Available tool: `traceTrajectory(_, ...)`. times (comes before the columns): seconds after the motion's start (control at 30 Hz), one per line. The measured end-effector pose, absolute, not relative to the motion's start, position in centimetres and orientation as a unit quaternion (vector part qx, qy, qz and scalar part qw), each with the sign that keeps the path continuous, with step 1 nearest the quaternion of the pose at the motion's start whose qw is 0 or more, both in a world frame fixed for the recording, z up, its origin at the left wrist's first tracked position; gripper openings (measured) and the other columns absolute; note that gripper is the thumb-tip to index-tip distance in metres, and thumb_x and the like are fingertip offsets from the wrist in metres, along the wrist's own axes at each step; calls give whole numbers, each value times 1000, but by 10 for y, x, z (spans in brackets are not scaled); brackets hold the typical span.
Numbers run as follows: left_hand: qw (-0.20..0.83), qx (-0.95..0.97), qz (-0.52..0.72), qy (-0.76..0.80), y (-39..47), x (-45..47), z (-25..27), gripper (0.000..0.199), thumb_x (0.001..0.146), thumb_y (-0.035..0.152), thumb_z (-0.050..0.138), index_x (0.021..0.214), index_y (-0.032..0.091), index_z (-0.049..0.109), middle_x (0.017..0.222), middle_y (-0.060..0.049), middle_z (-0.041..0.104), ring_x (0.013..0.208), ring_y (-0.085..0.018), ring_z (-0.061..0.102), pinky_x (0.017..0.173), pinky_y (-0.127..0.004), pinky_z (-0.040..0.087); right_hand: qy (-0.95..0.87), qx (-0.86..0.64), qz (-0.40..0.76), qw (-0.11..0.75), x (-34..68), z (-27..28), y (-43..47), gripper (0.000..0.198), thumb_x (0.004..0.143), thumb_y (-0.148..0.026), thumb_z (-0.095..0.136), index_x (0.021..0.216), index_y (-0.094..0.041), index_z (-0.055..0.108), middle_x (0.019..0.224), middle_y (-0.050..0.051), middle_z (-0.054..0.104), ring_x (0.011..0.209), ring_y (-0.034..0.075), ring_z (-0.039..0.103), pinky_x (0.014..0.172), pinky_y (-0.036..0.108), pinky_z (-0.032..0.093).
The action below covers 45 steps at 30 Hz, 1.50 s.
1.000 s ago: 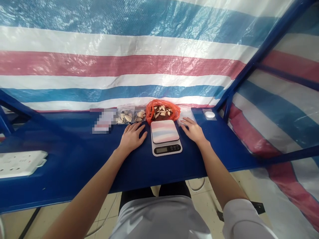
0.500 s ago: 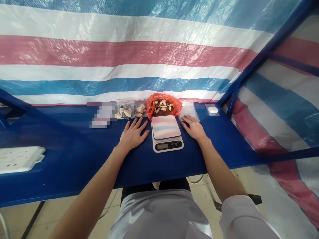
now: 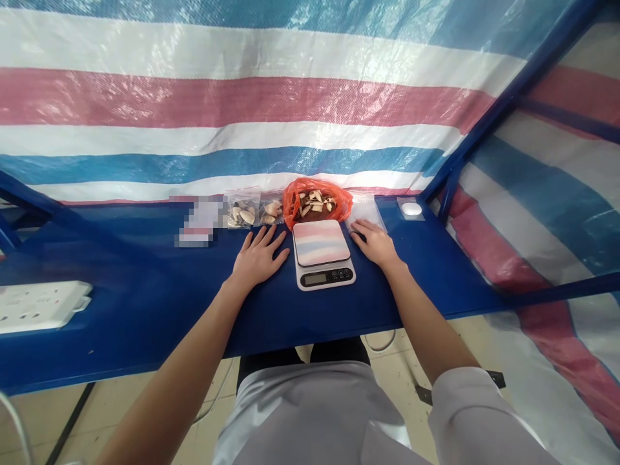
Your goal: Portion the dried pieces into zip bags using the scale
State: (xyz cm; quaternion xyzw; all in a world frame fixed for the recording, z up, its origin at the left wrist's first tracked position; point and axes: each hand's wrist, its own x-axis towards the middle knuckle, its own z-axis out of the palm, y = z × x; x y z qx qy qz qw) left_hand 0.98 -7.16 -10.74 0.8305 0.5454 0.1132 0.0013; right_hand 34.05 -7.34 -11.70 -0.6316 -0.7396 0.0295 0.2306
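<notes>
My left hand (image 3: 259, 254) lies flat on the blue table with its fingers spread, just left of a white digital kitchen scale (image 3: 321, 243). On the scale's other side my right hand (image 3: 374, 243) rests palm down, fingers stretched out and touching the near part of clear plastic bags (image 3: 364, 208). Neither hand holds anything. Behind the scale sits an open red plastic bag (image 3: 341, 208) with pale, dried slices (image 3: 316, 199) in it. Left of it are two clear bags of pale dried pieces, one larger bag (image 3: 241, 212) and one smaller bag (image 3: 270, 210).
A white power strip (image 3: 41, 306) lies at the left of the blue table (image 3: 159, 303). At the right back is a small clear packet with a white round object (image 3: 411, 210). A blurred-out paper (image 3: 197, 223) lies left of the bags. Striped sheeting (image 3: 232, 103) hangs behind.
The view has shifted very slightly, so things on the table appear a little higher. Both hands stay in place on the table.
</notes>
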Motion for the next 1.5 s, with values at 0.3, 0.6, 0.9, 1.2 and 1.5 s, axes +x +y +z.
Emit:
traceTrajectory(0.3, 0, 831, 122, 543, -71, 9, -109, 56, 101, 48, 41, 151, 25, 52, 162, -9, 41, 152, -34, 35, 123, -58, 27, -699, -670, 34, 248, 334, -105, -76, 30, 101, -33, 50, 119, -33, 75, 132, 0, 72, 129, 26, 63, 103, 44, 57)
traceTrajectory(0.6, 6, 831, 113, 544, -72, 9, -107, 57, 101, 48, 40, 151, 24, 52, 162, -9, 40, 152, -34, 35, 124, -57, 27, -672, -692, 40, 259, 333, -99, -78, 31, 101, -38, 50, 115, -34, 77, 128, -2, 74, 114, 25, 71, 91, 36, 59)
traceTrajectory(0.9, 13, 827, 125, 547, -70, 8, -107, 55, 100, 49, 43, 148, 26, 55, 161, -8, 43, 151, -33, 36, 123, -57, 28, -630, -717, 22, 297, 330, -70, -79, 35, 96, -44, 53, 112, -28, 80, 107, 6, 81, 97, 28, 75, 83, 35, 56)
traceTrajectory(1.2, 28, 827, 217, 518, -71, 9, -101, 47, 98, 45, 46, 128, 19, 71, 143, -12, 64, 140, -33, 53, 122, -53, 35, -635, -591, 190, 459, 322, -29, -81, 35, 90, -51, 61, 91, -20, 79, 87, 1, 78, 84, 22, 71, 80, 31, 53)
traceTrajectory(1.5, 306, 742, 380, 460, -62, 49, -51, 54, 93, 58, 55, 126, 18, 70, 132, -10, 71, 120, -29, 67, 103, -40, 54, -526, -433, 452, 576, 283, -22, -76, 30, 77, -47, 76, 92, -21, 80, 99, 4, 80, 98, 24, 74, 91, 36, 57)
